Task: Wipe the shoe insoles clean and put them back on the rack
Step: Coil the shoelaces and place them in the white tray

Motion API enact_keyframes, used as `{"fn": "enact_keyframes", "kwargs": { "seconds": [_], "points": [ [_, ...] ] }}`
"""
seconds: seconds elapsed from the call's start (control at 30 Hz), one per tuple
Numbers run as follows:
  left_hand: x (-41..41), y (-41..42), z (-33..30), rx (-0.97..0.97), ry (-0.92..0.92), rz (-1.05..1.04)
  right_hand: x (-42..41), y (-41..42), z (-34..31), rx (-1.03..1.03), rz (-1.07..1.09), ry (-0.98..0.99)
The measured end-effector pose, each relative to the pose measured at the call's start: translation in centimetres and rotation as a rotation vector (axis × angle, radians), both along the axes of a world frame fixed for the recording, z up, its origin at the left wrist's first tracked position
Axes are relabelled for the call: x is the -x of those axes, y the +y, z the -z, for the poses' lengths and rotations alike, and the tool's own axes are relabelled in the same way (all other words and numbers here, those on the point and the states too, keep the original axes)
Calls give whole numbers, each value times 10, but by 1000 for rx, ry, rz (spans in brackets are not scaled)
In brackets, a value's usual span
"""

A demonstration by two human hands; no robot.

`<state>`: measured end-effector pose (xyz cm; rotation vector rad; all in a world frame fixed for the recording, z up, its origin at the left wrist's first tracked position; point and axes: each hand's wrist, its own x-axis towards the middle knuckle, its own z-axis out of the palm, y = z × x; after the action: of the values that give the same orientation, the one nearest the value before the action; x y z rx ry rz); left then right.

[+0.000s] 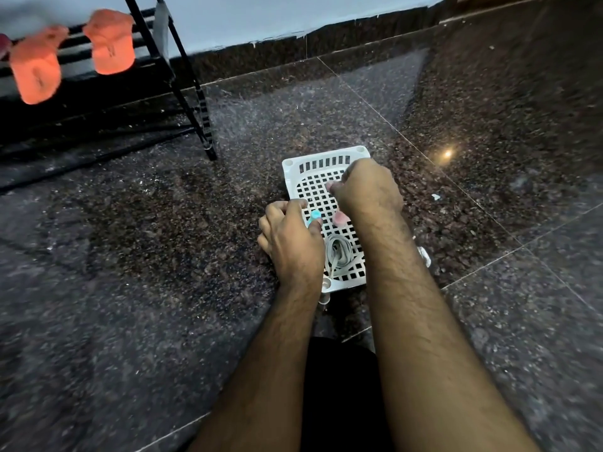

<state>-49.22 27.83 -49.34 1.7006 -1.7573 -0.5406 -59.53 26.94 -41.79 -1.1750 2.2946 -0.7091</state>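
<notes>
Two orange insoles (36, 71) (111, 44) lie on the black shoe rack (182, 76) at the top left. On the floor in front of me stands a white perforated basket (321, 164). My left hand (292, 238) grips a small light-blue item (315, 216) at the basket's left rim. My right hand (367, 187) is curled over the basket and holds something pink (341, 218), mostly hidden under the wrist. A grey coiled lace (339, 256) lies in the basket between my arms.
Dark speckled granite floor (146, 256) spreads all around, with a dark skirting and pale wall behind. A grey cloth (161, 26) hangs on the rack's frame. A small white scrap (435, 197) lies right of the basket. My dark-clothed knee (339, 386) is at the bottom.
</notes>
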Motion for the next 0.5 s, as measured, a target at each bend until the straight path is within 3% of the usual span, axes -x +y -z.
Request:
{"fn": "enact_keyframes", "kwargs": {
  "seconds": [0.07, 0.2, 0.27, 0.33, 0.5],
  "points": [
    [0, 1, -3, 40, 21, -9, -2, -8, 5, 102, 43, -84],
    [0, 1, -2, 57, 47, -22, -10, -21, 26, 182, 108, -431],
    [0, -2, 1, 25, 53, -9, -4, -21, 28, 184, 162, -472],
    [-1, -6, 4, -28, 67, 26, 3, -21, 29, 238, 186, -465],
    [-5, -14, 6, -135, 61, 173, 16, -33, 36, 345, 123, -130]
  ]
}}
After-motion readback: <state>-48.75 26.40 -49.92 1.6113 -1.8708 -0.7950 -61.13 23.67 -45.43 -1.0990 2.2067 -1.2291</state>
